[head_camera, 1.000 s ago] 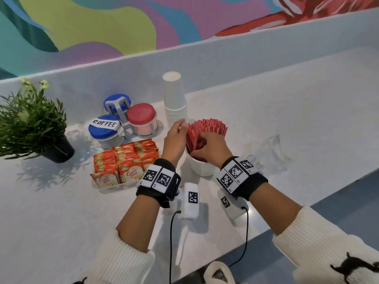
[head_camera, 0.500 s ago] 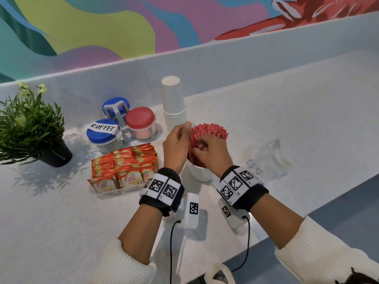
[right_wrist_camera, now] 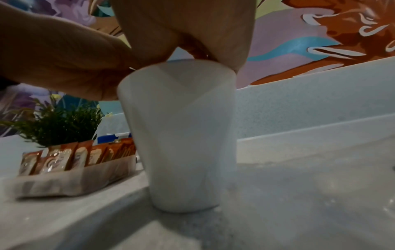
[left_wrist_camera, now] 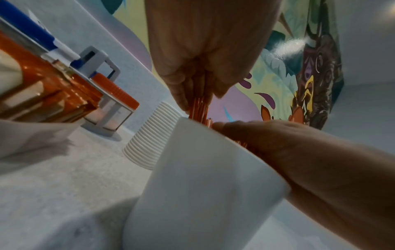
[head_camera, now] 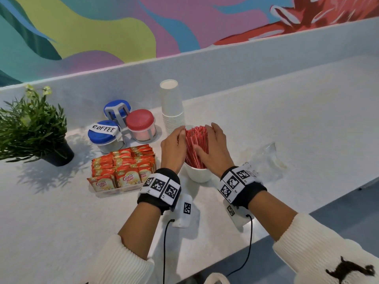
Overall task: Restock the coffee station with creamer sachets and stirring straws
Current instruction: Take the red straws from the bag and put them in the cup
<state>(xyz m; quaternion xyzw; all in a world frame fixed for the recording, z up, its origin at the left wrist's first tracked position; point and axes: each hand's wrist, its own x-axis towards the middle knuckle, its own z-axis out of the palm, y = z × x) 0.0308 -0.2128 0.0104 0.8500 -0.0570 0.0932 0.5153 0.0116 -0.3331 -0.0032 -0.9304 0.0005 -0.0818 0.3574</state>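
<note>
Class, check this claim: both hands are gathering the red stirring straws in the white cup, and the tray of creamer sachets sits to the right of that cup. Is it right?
Not quite. In the head view the tray of creamer sachets sits left of the white cup, not right. The left hand and right hand do gather the red stirring straws in it.

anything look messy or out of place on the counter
One thing: a crumpled clear plastic wrapper lies loose on the counter, right of the white cup of red straws. Sachets and jars look tidy.
</note>
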